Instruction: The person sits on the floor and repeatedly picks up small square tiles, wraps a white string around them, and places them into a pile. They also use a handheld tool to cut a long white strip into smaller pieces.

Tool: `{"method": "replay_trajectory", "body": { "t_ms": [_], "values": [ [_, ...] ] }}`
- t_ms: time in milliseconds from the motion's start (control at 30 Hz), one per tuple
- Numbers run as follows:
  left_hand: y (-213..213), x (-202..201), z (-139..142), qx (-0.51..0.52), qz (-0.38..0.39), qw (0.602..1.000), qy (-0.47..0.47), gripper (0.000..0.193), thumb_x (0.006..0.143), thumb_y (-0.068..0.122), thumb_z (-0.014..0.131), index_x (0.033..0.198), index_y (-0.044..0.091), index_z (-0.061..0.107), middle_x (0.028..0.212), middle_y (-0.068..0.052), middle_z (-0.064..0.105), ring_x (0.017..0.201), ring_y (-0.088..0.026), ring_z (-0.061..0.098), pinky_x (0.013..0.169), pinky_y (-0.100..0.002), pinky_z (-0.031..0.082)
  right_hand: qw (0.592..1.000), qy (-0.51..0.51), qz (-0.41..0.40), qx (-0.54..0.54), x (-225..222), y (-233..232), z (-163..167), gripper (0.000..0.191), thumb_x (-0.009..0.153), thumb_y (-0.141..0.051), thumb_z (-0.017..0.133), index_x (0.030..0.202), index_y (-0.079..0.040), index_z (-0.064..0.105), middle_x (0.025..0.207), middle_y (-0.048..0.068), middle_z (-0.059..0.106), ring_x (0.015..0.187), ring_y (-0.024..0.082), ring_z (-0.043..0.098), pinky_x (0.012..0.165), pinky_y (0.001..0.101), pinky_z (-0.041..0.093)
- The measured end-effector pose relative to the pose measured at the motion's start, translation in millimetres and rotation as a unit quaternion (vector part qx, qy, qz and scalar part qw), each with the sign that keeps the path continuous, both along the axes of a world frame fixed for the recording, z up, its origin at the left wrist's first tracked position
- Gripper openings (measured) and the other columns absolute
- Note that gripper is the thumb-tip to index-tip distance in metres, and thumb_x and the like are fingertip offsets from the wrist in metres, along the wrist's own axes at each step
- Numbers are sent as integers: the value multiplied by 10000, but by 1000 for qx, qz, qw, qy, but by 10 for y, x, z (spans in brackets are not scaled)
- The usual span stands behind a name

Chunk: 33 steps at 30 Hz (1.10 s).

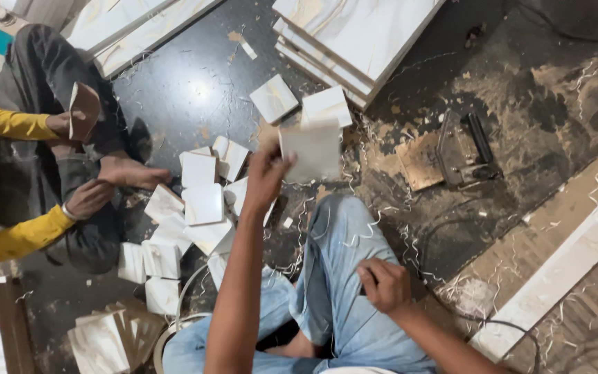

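The left hand [265,173] pinches a small square laminate panel [310,150] by its left edge, raised above the pile of squares [189,215]. It looks stiff, light, smooth-faced; edges grip best. The right hand [384,282] is fisted beside the knee.

Two people [15,180], four hands [265,174], and over a dozen square laminated pieces [203,203].

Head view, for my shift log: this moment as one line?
left hand: holds square tile raised | right hand: closed on knee | tile pile: on floor

Left hand [265,174] raised with closed grip; right hand [384,284] fisted at the knee.
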<state>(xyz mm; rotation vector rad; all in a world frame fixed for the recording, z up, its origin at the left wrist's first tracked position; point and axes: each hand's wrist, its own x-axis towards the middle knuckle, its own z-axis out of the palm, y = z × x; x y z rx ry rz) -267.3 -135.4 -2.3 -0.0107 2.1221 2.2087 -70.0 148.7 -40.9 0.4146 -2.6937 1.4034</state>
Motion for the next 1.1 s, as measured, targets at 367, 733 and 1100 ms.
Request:
{"method": "replay_trajectory", "body": {
  "t_ms": [367, 733, 1100],
  "values": [
    [1239, 2123, 188, -121, -220, 968, -11, 296, 824, 64, 738, 1118, 79, 717, 1100, -121, 692, 1062, -308, 682, 921, -371, 533, 875, -410, -140, -218, 105, 1090, 37, 195, 986, -183, 642, 1103, -56, 733, 799, -43, 575, 661, 18, 495, 541, 208, 413],
    [1433, 2341, 232, -212, -39, 973, 81, 210, 820, 38, 705, 1001, 120, 772, 1044, -66, 617, 1051, -296, 586, 883, -408, 499, 923, -382, -17, -42, 127, 848, 402, 225, 913, -153, 722, 1080, -6, 753, 920, 75, 761, 808, 124, 687, 723, 287, 538],
    [1479, 2303, 157, -235, -29, 968, 86, 143, 749, 81, 720, 887, 112, 734, 974, -60, 598, 972, -288, 575, 823, -403, 496, 918, -297, 180, 193, -481, 753, 621, 245, 718, -184, 808, 918, -41, 802, 908, 154, 776, 848, 307, 738, 745, 406, 547]
  ]
}}
